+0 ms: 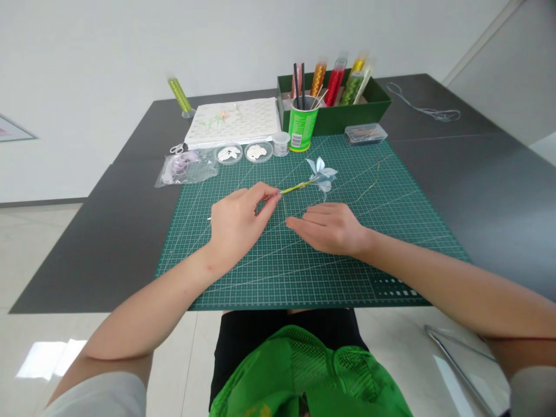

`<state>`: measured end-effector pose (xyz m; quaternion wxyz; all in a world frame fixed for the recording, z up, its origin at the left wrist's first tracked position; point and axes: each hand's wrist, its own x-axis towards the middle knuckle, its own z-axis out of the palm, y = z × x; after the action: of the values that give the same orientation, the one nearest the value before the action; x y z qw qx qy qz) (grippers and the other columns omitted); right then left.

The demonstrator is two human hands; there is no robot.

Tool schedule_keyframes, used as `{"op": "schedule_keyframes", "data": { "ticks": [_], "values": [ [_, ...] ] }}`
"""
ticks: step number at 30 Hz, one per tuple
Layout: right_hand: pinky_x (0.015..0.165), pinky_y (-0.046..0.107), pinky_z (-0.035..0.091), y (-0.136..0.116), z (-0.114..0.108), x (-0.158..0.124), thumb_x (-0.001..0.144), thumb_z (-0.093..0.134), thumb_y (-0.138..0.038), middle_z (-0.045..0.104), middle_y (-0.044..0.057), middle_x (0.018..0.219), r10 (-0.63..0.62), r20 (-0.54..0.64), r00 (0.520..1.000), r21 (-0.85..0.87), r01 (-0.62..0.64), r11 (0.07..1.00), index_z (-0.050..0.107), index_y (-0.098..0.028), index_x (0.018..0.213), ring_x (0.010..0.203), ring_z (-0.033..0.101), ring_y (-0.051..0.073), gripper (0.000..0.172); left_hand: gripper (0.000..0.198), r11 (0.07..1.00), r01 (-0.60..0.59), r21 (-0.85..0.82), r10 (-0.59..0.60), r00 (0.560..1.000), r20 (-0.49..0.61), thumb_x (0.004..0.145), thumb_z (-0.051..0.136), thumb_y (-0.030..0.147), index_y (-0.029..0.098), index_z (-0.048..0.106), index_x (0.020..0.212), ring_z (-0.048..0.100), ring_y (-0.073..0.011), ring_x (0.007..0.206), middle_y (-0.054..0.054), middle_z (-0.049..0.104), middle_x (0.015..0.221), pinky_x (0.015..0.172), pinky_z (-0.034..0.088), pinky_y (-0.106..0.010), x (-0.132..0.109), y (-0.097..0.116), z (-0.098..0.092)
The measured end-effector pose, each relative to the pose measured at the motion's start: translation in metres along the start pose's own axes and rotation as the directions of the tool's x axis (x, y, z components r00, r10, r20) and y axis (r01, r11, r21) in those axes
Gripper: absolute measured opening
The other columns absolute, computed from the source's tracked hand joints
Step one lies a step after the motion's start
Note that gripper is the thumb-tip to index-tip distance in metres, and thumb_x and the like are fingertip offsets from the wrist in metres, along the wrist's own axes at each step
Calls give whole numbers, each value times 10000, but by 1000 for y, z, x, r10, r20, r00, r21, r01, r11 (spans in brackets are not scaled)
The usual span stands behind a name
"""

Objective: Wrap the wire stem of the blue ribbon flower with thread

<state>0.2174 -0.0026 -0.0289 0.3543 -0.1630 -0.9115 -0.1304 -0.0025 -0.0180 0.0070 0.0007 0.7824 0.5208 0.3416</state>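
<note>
One view, head: left hand pinches the green stem of a pale blue flower over the cutting mat; right hand seems closed on the thin thread below the stem. Uneven pull could slacken or snap the thread, or bend the stem.

Left hand pinching, right hand curled

Dark table: gridded cutting mat, green box behind, loose cord far right.
</note>
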Motion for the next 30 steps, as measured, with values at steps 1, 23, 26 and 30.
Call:
{"op": "schedule_keyframes", "data": {
  "ticks": [1, 23, 26, 30],
  "values": [
    [505, 255, 373, -3, -4, 3, 973, 614, -94, 589, -48, 599, -81, -12, 997, -89, 80, 993, 715, -160, 950, 537, 506, 93, 123, 160, 1000, 2, 2, -2, 1000, 11, 1002, 641, 325, 244, 773, 966, 661, -119, 656, 23, 784, 807, 576, 391, -232, 0, 0, 1],
    [554, 274, 391, 29, -51, 18, 1021, 631, -297, 595, -14, 613, 251, 40, 967, 5, -252, 968, 761, -249, 860, 591, 528, 125, 213, 227, 830, -544, 124, 526, 837, 150, 1060, 542, 273, 221, 724, 935, 655, -132, 641, 40, 741, 723, 568, 418, -280, -11, 7, 2],
    [553, 284, 389, 34, -50, 16, 1018, 630, -356, 588, -12, 614, 367, 117, 923, 90, -378, 921, 779, -273, 855, 592, 532, 135, 236, 224, 806, -582, 105, 569, 811, 133, 1060, 538, 252, 228, 728, 944, 648, -120, 638, 51, 733, 708, 574, 437, -268, -12, 8, 1],
    [539, 280, 372, 42, -43, 12, 972, 689, -379, 584, -25, 598, 462, 178, 869, 292, -495, 819, 800, -246, 824, 551, 496, 114, 228, 220, 800, -595, 74, 588, 803, 98, 1064, 547, 271, 221, 733, 957, 665, -104, 655, 53, 776, 781, 597, 470, -255, -12, 9, 1]
  ]
}}
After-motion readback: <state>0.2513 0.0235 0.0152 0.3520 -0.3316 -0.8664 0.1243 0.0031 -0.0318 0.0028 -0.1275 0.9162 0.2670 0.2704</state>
